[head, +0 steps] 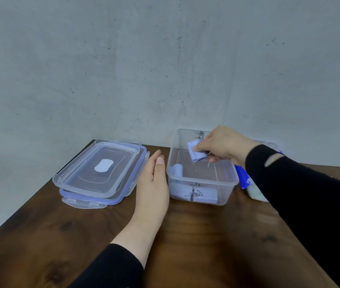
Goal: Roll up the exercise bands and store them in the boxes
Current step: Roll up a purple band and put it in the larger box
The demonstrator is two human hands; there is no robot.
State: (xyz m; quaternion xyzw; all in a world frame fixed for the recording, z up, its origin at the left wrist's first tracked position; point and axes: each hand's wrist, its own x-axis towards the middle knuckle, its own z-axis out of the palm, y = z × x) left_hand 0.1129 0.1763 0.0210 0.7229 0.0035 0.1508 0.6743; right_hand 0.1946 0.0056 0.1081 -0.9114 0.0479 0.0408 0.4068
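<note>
Head view: right hand (223,145) over the open clear box (203,194) near the table's (206,235) far edge, fingers curled and pinching a pale rolled band (195,153), held above the box floor toward the far wall, not yet set down. Roll's long axis slanted, running roughly from the far wall down toward the near one, lower end hanging below the fingertips. Straight beneath the grip, bare box floor; another rolled band (178,170) standing upright in the near-left corner of the same box, well apart from the held one. Left hand (152,183) flat and relaxed, gripping nothing, just beside the box's left wall, apparently ready to steady it. Stacked lids (100,173) lying at the table's far-left corner. Probably a short drop straight down, clear of the standing roll.
</note>
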